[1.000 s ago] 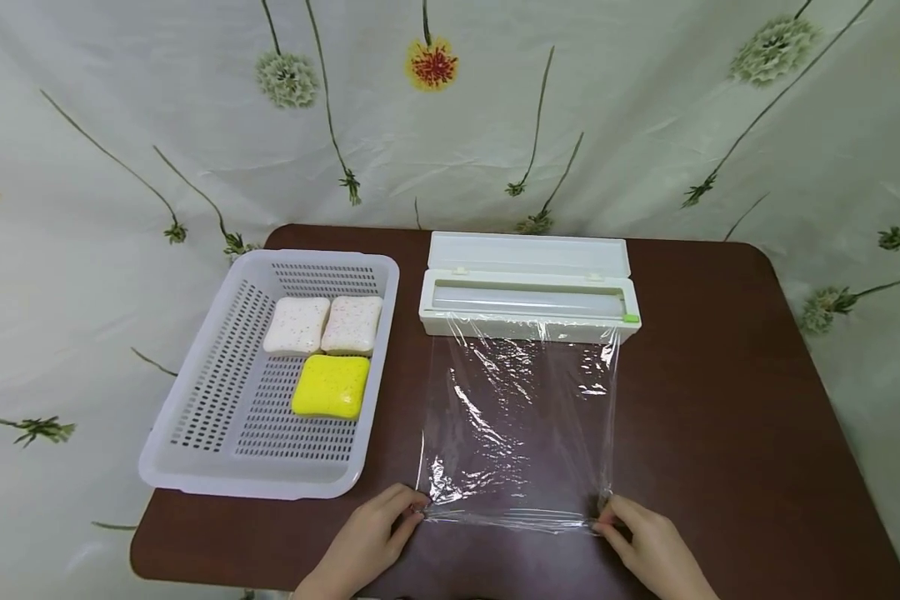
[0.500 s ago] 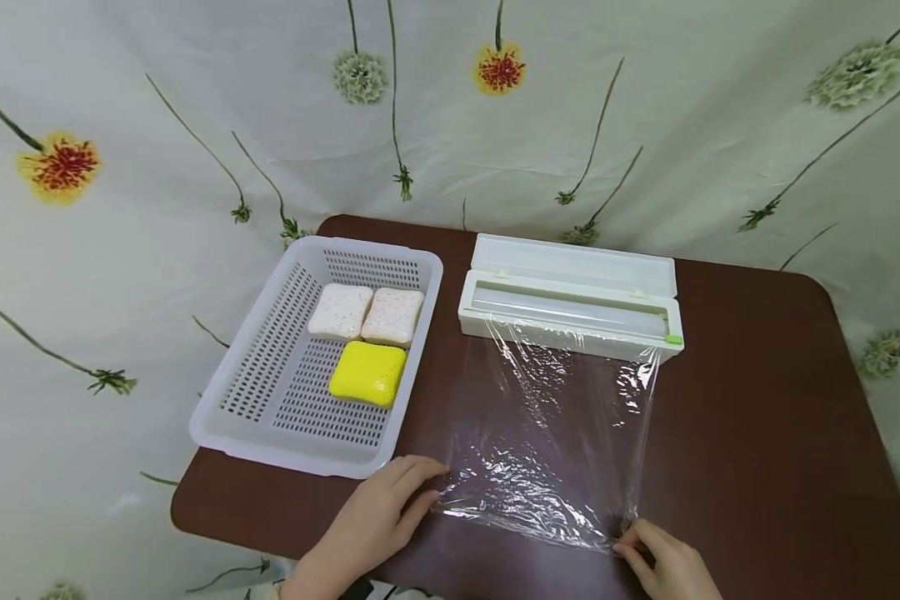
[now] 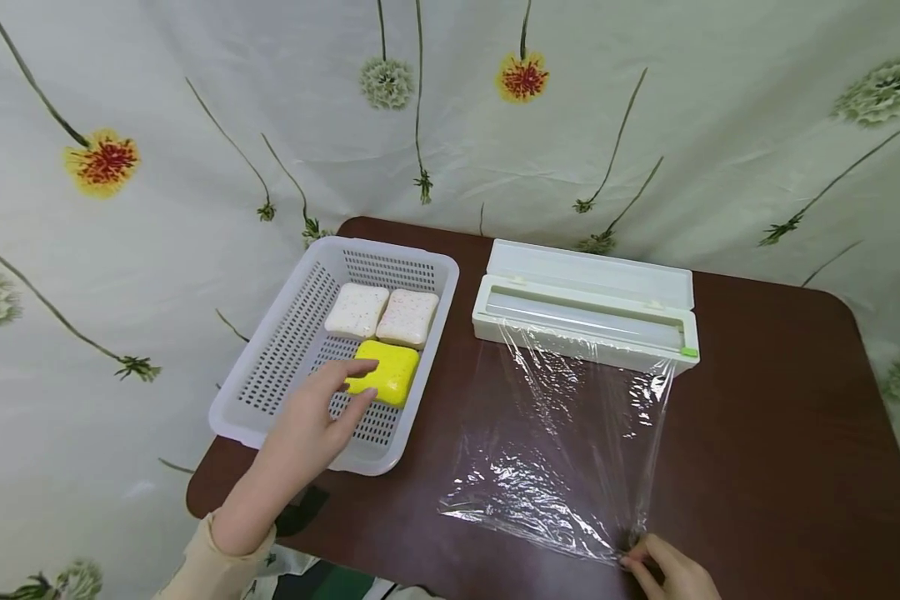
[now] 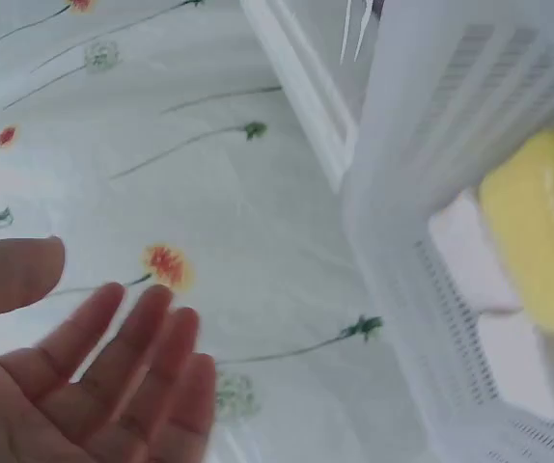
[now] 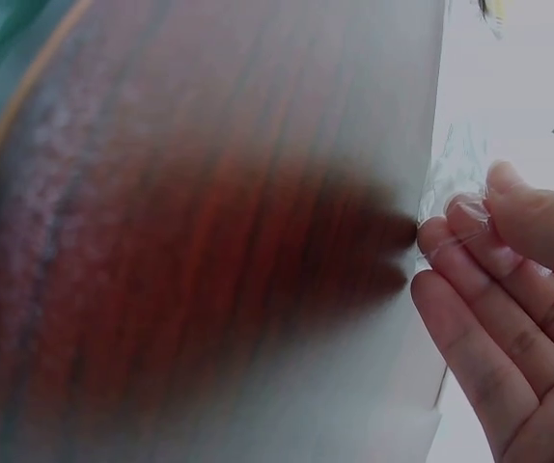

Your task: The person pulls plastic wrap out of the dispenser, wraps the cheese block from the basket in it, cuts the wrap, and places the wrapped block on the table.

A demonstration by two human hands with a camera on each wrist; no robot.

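My left hand (image 3: 311,417) hovers over the white basket (image 3: 228,408), thumb and fingers spread apart beside a yellow sponge (image 3: 393,371). In the left wrist view the hand (image 4: 113,376) holds nothing, and the yellow sponge (image 4: 538,231) lies off to its right. A sheet of cling film (image 3: 547,450) stretches from a white dispenser box (image 3: 570,342) toward the table's front. My right hand (image 3: 671,571) pinches its near right corner; the right wrist view shows the film (image 5: 470,207) between thumb and fingers. The film's near left corner lies loose on the table.
Two speckled white sponges (image 3: 356,311) lie in the basket behind the yellow one. The dispenser's lid (image 3: 592,271) stands raised at the back. Behind the dark brown table (image 3: 780,433) hangs a flower-print cloth (image 3: 495,150).
My left hand has let go of the film's left corner and moved left and forward over the basket. The right hand still pinches its corner. The head view has shifted left.
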